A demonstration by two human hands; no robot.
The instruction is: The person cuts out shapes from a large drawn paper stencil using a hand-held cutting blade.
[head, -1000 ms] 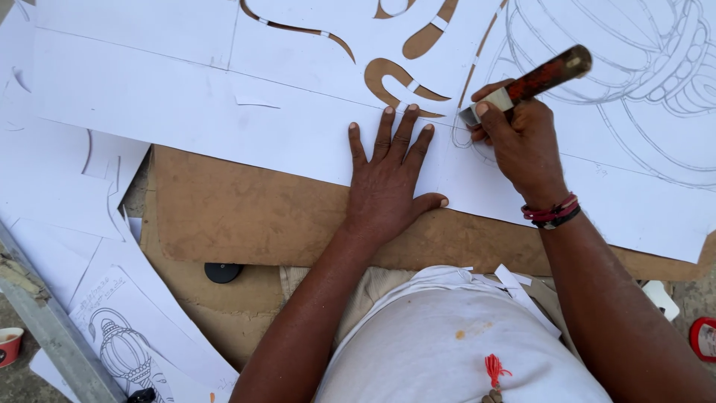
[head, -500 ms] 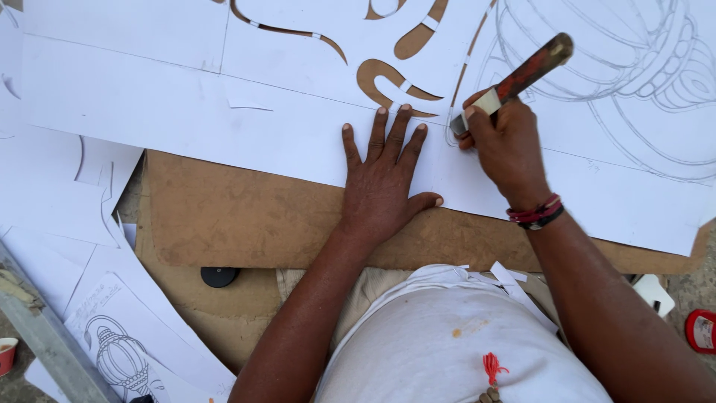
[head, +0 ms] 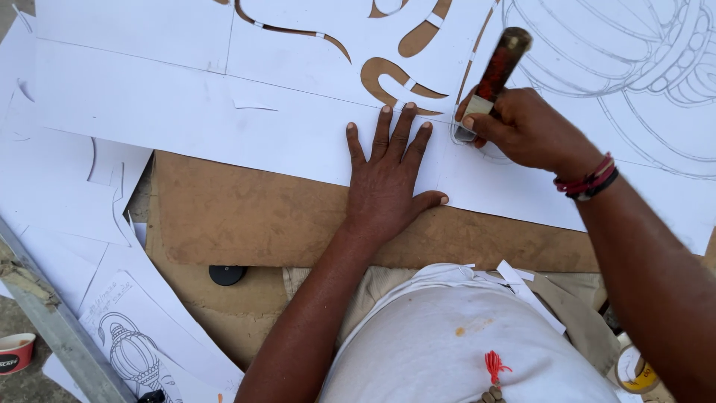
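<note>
Head view, catalogue of the bench, all places given from the large white paper sheet (head: 246, 119) with curved cut-out shapes and pencilled ornament.

Item: the sheet lies flat over a brown fibreboard panel (head: 246, 216), whose bare front strip shows below the paper's near edge. Thin and light by appearance, it would likely buckle or tear at the narrow bridges between cut-outs; best held by flat pressure on uncut paper close to the cutting line, not lifted by an edge.

Item: left hand (head: 388, 179), fingers spread, palm pressed flat on the sheet's near edge, pinning it; holds nothing.

Item: right hand (head: 526, 127), just right of the left, fingers closed around a cutting tool with dark red handle and pale metal collar (head: 496, 75). Handle tilts up and away; the tip meets the sheet at a small oval outline. The handle looks stiff and gives a firm hold.

Item: loose white paper offcuts (head: 67, 209), left of the sheet.

Item: small black round object (head: 226, 275), below the panel.

Item: red paper cup (head: 15, 352), far lower left.
</note>
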